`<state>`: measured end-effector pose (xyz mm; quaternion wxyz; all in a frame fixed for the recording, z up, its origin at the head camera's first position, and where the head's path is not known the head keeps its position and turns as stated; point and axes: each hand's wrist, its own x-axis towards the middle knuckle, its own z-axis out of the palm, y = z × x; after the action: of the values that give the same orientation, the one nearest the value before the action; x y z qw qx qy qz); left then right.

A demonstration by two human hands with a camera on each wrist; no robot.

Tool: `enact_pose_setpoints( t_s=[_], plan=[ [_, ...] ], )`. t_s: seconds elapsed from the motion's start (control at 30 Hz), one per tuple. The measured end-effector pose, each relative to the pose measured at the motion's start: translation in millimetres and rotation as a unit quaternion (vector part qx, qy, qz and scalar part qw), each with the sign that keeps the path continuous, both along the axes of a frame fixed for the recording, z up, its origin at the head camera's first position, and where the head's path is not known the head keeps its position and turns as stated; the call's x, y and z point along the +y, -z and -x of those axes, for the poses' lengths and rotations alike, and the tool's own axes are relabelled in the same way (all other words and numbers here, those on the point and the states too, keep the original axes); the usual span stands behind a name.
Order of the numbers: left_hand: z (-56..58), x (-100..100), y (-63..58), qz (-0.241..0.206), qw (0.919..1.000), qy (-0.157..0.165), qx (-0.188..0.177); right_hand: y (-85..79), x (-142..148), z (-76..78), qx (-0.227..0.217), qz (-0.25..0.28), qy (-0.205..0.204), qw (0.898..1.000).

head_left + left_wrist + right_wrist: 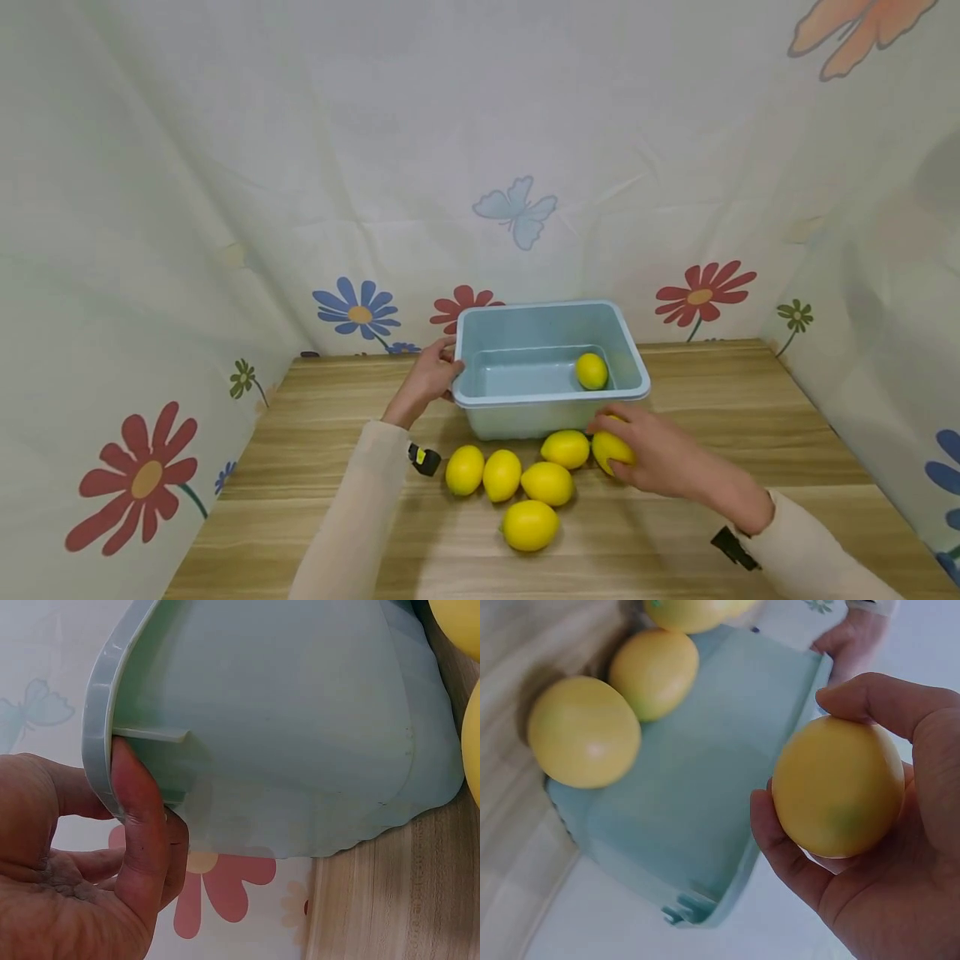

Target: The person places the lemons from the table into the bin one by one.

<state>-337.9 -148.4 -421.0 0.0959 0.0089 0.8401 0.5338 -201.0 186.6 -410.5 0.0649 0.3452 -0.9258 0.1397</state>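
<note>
My left hand (429,377) pinches the left rim of a light blue plastic bin (551,412), its fingers curled at the edge in the left wrist view. A lemon (611,450) is held in my right hand (663,454), just in front of the bin's front right corner. The right wrist view shows thumb and fingers wrapped round this lemon (838,787). Another lemon (592,372) lies inside the bin, toward its right end. On the table before the bin lie several more lemons, among them one close to the held lemon (566,449) and the nearest one (529,525).
The bin stands on a wood-grain table (360,383), near its back edge. Behind and at both sides hangs a pale cloth (390,125) printed with flowers and butterflies. A small black device (425,460) sits by the left wrist.
</note>
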Motion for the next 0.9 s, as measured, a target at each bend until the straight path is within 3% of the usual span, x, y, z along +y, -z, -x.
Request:
enact_pose_setpoints(
  t_s=[0.33,0.9],
  plan=[
    [-2.4,0,-1.5,0.003,1.0000,-0.002,-0.004,-23.0,-1,12.7,0.054,0.028,0.007,0.998],
    [-4.2,1,-1.2,-0.001,1.0000,-0.003,0.004,-61.5,-8,32.5,0.068,0.059,0.003,0.996]
  ],
)
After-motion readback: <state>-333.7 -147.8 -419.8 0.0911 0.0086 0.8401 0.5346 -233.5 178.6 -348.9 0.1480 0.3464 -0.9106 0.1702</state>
